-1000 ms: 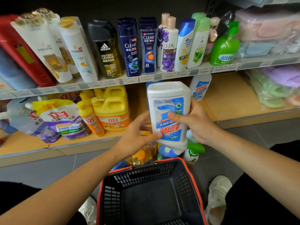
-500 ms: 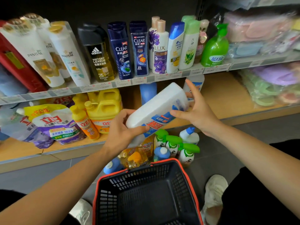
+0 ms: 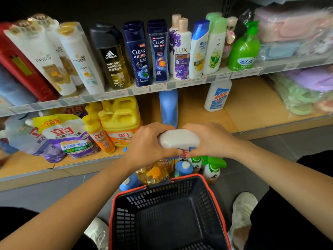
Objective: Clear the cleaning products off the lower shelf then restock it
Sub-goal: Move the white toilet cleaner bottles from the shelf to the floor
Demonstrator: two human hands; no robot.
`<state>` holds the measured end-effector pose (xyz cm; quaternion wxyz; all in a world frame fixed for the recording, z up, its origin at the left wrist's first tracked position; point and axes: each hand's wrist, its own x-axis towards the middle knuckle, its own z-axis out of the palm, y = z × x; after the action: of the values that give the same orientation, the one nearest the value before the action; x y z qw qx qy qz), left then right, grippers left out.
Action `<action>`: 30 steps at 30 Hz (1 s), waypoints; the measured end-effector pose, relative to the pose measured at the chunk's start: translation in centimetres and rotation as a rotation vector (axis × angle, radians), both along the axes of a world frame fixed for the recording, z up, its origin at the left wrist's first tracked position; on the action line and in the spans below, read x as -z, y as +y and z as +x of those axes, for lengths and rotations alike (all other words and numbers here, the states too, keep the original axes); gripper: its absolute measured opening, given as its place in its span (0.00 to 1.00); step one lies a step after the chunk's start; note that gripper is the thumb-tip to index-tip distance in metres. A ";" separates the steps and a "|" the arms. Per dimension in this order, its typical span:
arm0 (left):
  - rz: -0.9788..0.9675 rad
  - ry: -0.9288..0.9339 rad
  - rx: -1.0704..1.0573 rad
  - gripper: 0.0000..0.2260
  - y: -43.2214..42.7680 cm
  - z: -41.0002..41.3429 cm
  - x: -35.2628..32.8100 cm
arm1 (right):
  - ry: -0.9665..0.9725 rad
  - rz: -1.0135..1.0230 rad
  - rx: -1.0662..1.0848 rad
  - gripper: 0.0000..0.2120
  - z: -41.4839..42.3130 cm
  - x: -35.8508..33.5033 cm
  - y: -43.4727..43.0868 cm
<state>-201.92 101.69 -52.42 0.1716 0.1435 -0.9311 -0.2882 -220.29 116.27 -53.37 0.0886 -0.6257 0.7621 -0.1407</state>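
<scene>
Lowered since earlier, the white bottle point(image 3: 178, 140) sits at frame centre, left hand point(image 3: 146, 147) and right hand point(image 3: 210, 141) fingers closed around it, above the basket point(image 3: 214, 201).

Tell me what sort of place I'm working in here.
Most likely a shop aisle: price tags line the grey upper shelf edge, branded shampoo bottles stand in rows, and a black plastic shopping basket with a red rim sits below.

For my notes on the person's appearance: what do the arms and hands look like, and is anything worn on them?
Both forearms are bare, with no sleeves in view. The left hand and right hand wear no gloves; no rings, watch or bracelet can be seen. Fingernails look short and unpainted where visible.
</scene>
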 end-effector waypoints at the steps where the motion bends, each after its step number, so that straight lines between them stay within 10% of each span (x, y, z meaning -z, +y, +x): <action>1: -0.014 -0.031 0.022 0.28 -0.5 0.1 -0.6 | -0.058 0.007 0.016 0.27 -0.2 0.3 0.2; 9: 0.096 -0.119 -0.031 0.08 -5.8 2.9 -1.2 | -0.515 -0.001 0.149 0.24 -0.8 1.5 0.5; 17: 0.493 0.122 0.003 0.15 -5.7 2.9 -1.5 | -0.794 0.015 0.161 0.24 -1.5 2.0 0.5; 30: 0.741 0.134 -0.088 0.18 -3.6 1.5 -0.3 | -0.755 -0.097 0.231 0.26 -1.3 2.5 0.9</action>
<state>-200.46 98.06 -52.16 0.1808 0.2162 -0.7434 -0.6065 -221.64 117.15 -55.89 0.3166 -0.4436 0.7336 -0.4058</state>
